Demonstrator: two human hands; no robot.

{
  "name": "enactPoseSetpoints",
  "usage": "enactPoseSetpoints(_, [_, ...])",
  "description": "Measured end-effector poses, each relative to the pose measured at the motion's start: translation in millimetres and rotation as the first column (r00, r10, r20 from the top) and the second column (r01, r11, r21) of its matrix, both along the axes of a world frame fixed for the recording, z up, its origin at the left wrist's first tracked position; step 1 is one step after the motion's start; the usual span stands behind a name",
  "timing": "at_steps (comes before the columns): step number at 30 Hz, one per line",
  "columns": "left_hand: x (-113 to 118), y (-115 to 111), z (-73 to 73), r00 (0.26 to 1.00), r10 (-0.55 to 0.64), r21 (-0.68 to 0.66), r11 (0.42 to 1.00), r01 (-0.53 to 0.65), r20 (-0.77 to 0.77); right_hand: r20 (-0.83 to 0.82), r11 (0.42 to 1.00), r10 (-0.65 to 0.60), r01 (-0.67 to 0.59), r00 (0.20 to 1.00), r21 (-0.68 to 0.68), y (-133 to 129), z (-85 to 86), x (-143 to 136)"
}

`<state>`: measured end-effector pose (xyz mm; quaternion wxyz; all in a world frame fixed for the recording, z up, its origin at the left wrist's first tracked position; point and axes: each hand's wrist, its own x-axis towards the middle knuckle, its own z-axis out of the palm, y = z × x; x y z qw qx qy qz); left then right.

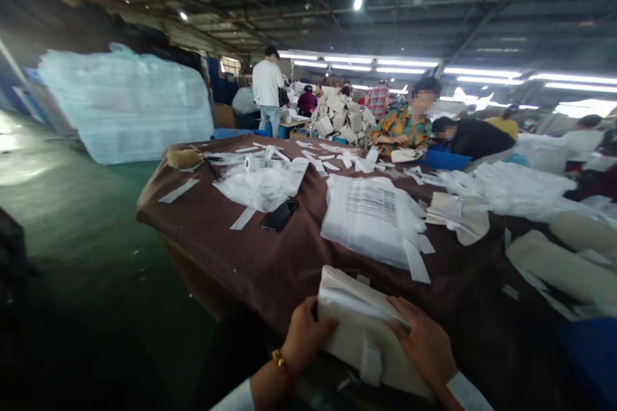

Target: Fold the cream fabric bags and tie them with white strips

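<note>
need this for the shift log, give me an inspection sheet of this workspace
surface: table draped in brown cloth, strewn with white strips.
job's things: folded cream fabric bundle at the near table edge, a white strip across it.
clutter: black phone, stack of clear printed bags, tape roll, crumpled plastic, more folded cream pieces at right.
grippers: left hand grips the bundle's left edge, fingers curled on it; right hand lies flat on top.
cables: nothing seen.
surroundings: green floor, large wrapped white bale at left, several people at work behind the table, strip lights overhead.
</note>
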<state>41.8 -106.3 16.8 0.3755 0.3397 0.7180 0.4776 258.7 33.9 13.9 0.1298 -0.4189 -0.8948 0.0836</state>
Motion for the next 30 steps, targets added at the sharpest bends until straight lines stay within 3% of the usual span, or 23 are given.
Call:
enactPoseSetpoints(2, [15.6, 2.6, 6.0, 0.996, 0.091, 0.071, 0.993, -0.091, 0.006, 0.004, 0.999, 0.045, -0.045, 0.999, 0.008, -3.9, 17.1, -4.4])
enactPoseSetpoints(4, [32.2, 7.6, 15.9, 0.986, 0.164, 0.177, 0.972, -0.155, -0.038, -0.048, 0.986, 0.133, -0.127, 0.990, 0.103, -14.7, 41.4, -13.0])
enactPoseSetpoints(7, [56.3, 13.6, 34.5, 0.982, 0.149, 0.348, 0.932, -0.100, -0.115, -0.138, 0.934, 0.199, -0.145, 0.970, 0.326, -34.1, 79.1, -29.3])
enactPoseSetpoints(10, [73.8, 16.8, 47.5, 0.972, 0.114, 0.442, 0.897, -0.011, -0.205, -0.222, 0.915, 0.155, -0.055, 0.963, 0.400, -40.9, 104.4, -38.3])
enactPoseSetpoints(13, [87.7, 19.7, 49.1, 0.933, 0.093, 0.485, 0.870, 0.094, -0.347, -0.348, 0.929, 0.082, 0.055, 0.934, 0.367, -36.4, 113.4, -34.8])
enactPoseSetpoints(18, [106.7, 18.2, 48.3, 0.859, 0.133, 0.501, 0.851, 0.157, -0.495, -0.524, 0.929, 0.006, 0.189, 0.852, 0.319, -33.4, 106.1, -27.1])
enactPoseSetpoints(21, [95.7, 11.6, 56.3, 0.907, 0.034, 0.484, 0.854, 0.193, -0.421, -0.565, 0.913, 0.014, 0.220, 0.825, 0.343, -34.4, 100.1, -25.1])
enactPoseSetpoints(23, [74.4, 10.2, 61.6, 0.949, -0.154, 0.480, 0.833, 0.275, -0.276, -0.580, 0.910, 0.021, 0.225, 0.815, 0.349, -35.1, 97.7, -22.6])
enactPoseSetpoints(25, [47.6, 15.5, 62.5, 0.936, -0.292, 0.477, 0.805, 0.352, -0.197, -0.583, 0.916, 0.041, 0.203, 0.811, 0.346, -37.3, 96.5, -20.3])
enactPoseSetpoints(28, [15.3, 37.2, 51.8, 0.890, -0.345, 0.446, 0.774, 0.450, -0.300, -0.588, 0.909, 0.115, 0.154, 0.800, 0.387, -42.9, 96.3, -21.2])
enactPoseSetpoints(30, [6.8, 54.0, 39.1, 0.854, -0.387, 0.447, 0.732, 0.514, -0.348, -0.600, 0.890, 0.184, 0.127, 0.778, 0.437, -45.2, 96.3, -24.3])
